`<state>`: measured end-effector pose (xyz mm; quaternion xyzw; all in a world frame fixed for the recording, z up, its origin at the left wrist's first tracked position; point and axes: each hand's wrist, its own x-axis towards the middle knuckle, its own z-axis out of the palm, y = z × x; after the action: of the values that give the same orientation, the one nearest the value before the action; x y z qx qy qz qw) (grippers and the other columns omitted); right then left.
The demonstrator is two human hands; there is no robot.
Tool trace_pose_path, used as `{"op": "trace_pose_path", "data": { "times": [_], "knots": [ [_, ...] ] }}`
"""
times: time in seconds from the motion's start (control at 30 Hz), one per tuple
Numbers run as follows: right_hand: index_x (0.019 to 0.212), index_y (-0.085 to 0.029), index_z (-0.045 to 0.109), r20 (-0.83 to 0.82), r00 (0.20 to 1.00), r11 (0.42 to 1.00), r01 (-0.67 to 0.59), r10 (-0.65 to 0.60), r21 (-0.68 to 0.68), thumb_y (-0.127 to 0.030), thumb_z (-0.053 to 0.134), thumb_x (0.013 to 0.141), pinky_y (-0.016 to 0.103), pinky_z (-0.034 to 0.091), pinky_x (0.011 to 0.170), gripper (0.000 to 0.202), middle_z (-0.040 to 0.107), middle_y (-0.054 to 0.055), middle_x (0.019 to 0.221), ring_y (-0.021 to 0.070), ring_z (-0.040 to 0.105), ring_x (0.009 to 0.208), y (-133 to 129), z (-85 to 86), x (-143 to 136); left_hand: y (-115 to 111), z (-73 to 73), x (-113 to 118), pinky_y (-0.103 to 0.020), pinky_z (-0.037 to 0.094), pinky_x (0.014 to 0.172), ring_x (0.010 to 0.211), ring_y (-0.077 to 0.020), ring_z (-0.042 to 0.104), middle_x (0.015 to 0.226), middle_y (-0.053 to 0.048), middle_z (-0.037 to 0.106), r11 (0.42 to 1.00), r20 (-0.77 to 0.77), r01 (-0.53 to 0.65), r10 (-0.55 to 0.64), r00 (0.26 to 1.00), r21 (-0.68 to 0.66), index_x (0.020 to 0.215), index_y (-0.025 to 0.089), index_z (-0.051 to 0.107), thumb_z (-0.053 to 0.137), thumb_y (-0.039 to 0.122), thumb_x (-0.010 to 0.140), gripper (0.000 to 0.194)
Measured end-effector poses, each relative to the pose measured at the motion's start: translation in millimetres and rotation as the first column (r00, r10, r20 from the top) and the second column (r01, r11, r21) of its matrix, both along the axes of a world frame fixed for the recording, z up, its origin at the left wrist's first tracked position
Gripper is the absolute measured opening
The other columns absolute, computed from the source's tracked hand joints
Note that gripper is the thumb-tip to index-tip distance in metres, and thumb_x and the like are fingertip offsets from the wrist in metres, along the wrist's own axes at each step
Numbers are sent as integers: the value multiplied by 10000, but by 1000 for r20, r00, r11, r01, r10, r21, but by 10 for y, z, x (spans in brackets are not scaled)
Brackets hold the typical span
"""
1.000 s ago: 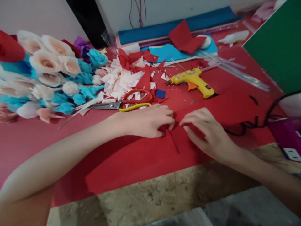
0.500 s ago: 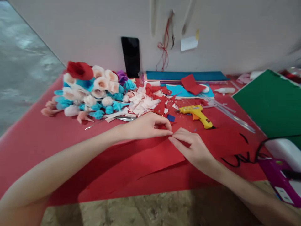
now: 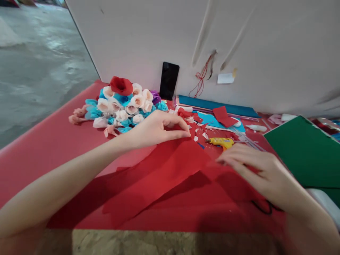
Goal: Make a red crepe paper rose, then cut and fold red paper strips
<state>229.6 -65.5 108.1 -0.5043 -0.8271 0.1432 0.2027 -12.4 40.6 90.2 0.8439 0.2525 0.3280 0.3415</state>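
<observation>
Left grip (image 3: 156, 129) on red paper (image 3: 172, 168)

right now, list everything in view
paper sheet: at least one, red, centre
paper flowers: many, mixed colours, back left
scraps: many, red and white, back centre
blue paper: count unclear, light, back centre
glue gun: one, yellow, back centre
sticks: several, clear, back right
bottle: one, white, back right
board: one, green, right
strip: one, blue, along wall
phone: one, black, against wall
cord: one, red, on wall
note: one, white, on wall
table: one, red, underneath
left hand: one, pinching sheet
right hand: one, blurred, beside sheet
</observation>
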Motion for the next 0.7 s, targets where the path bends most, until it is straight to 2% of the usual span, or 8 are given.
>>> {"op": "trace_pose_path", "data": {
  "times": [0.07,0.13,0.27,0.37,0.47,0.57,0.63,0.7],
  "knots": [
    [903,-266,639,-87,995,994,47,-39,96,-267,457,909,249,427,870,183,630,-14,1026,135,562,1013,37,33,-65,-3,-1,7,-121,388,530,614,-33,550,711,57,662,1000,2,1,-1,1000,23,765,185,679,635,214,805,67],
    [923,-275,664,-115,993,997,30,-22,66,-275,453,911,234,433,887,211,626,-22,1089,132,562,1051,83,31,-175,-11,-11,21,-120,394,539,619,-32,550,713,58,662,998,-8,24,-23,1000,49,774,188,677,626,218,813,71],
    [868,-227,672,-143,990,1000,0,-4,-28,-235,444,910,198,472,797,233,687,-24,929,110,623,900,186,9,-352,6,-6,-9,-135,448,623,750,-58,601,896,24,662,995,-2,70,-70,998,72,930,185,611,574,196,844,94],
    [834,-204,666,-171,984,998,-50,54,26,-205,461,896,213,481,766,215,689,-9,879,117,627,853,271,12,-411,39,46,-83,-181,472,755,872,-94,604,967,-10,647,962,-63,234,-227,972,140,936,182,579,518,176,866,93],
    [769,-191,652,-113,974,978,-187,197,95,-170,461,888,268,474,807,226,682,18,886,140,621,849,357,9,-461,46,102,-133,-213,466,778,850,-114,597,930,-15,661,910,-213,361,-319,924,204,842,205,622,484,227,886,147],
    [693,-195,623,-62,956,954,-278,286,112,-166,450,890,293,482,756,264,674,25,863,146,614,793,418,-6,-504,35,121,-132,-274,426,897,841,-137,599,865,-8,675,891,-291,368,-290,912,267,796,240,653,467,239,880,204],
    [689,-202,618,-53,955,952,-286,293,112,-167,447,890,299,488,731,266,672,23,852,148,617,778,433,-9,-506,44,120,-134,-320,342,1011,859,-150,597,843,-1,679,880,-324,365,-264,908,305,779,260,665,485,229,854,198],
    [702,-207,625,-44,958,954,-275,282,122,-156,454,881,302,495,747,252,674,24,865,155,627,808,431,2,-477,80,123,-164,-346,284,1058,868,-160,592,817,6,681,877,-352,341,-219,910,337,755,272,670,509,216,825,184]
  ]
}}
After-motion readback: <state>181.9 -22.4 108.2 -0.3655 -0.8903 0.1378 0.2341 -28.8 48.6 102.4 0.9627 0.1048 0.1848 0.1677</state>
